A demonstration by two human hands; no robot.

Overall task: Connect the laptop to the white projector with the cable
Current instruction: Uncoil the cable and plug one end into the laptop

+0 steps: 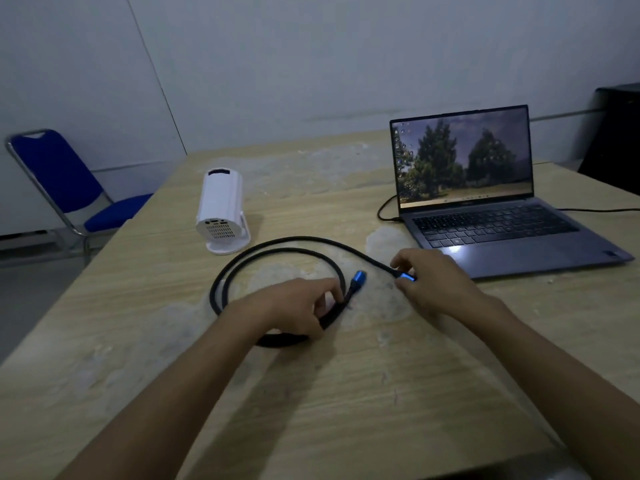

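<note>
Black cable (277, 242) coiled in a loose loop on the wooden counter (311, 393), near its middle, both blue plugs free of any port. Left hand (298, 306) down on the near side of the loop, fingers (334, 289) curled and pinching the cable just behind the left blue plug (358, 279), which points up and toward the far edge. Right hand (436, 282) just beside it, toward the right edge, thumb and fingers (403, 261) closed around the right blue plug (407, 278), cable running from there away to the left in an arc. White projector (221, 209) upright on its stand toward the far left of the counter, ports and vent grille facing the near edge, close to the far side of the loop but apart from it. Laptop (485, 209) open toward the far right corner, screen lit with a tree wallpaper, a thin dark lead (384, 209) plugged into its left side. Blue chair (65, 181) off the counter's left edge.
</note>
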